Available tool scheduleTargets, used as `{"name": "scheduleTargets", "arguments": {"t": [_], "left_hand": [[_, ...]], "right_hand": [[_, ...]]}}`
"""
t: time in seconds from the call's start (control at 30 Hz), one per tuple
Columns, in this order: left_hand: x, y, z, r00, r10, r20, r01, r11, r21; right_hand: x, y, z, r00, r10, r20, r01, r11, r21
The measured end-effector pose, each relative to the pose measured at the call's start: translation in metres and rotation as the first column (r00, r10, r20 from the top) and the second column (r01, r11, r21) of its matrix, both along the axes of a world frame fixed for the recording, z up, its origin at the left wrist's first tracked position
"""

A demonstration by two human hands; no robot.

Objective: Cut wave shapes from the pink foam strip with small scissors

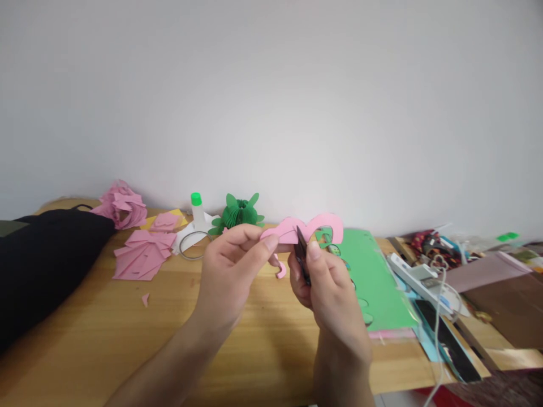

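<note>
Between thumb and fingers, my left hand (231, 271) pinches the left end of a pink paper piece (284, 229) with a wavy, curved outline. My right hand (328, 277) is closed around a pair of black scissors (301, 251), their blades pointing up and across the middle of the paper. A curved strip of the same pink paper arches off to the right of the blades. Just below my left fingers, a small curled pink scrap (280, 267) shows over the wooden table (254, 350). The scissor handles are mostly hidden in my right hand.
Green paper sheets (369, 271) lie behind my right hand. A green paper figure (240, 215), a glue bottle (197, 210), a ring (193, 246) and pink paper pieces (144, 254) lie toward the wall. Black cloth (46, 260) is at left; a power strip (419, 282) and phone (447, 339) at right.
</note>
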State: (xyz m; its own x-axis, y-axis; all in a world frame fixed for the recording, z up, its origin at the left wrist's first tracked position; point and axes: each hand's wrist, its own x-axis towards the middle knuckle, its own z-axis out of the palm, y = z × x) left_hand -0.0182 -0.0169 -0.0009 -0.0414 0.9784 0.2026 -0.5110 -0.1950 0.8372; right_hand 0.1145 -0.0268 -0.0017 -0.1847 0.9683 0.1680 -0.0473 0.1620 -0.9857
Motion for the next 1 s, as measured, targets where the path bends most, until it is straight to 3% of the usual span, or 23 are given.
{"name": "scheduleTargets", "arguments": {"t": [0.53,1.0], "left_hand": [[-0.0023,-0.0006,0.0033,0.992,0.119,-0.052,-0.119,0.993,-0.001],[-0.0034,-0.0007,0.0025,0.989,0.141,-0.051,-0.141,0.99,0.003]], "right_hand": [[-0.001,-0.0009,0.0004,0.999,0.001,0.041,-0.002,1.0,0.013],[0.0,-0.0022,-0.0002,0.999,0.032,0.043,-0.032,0.999,0.008]]}}
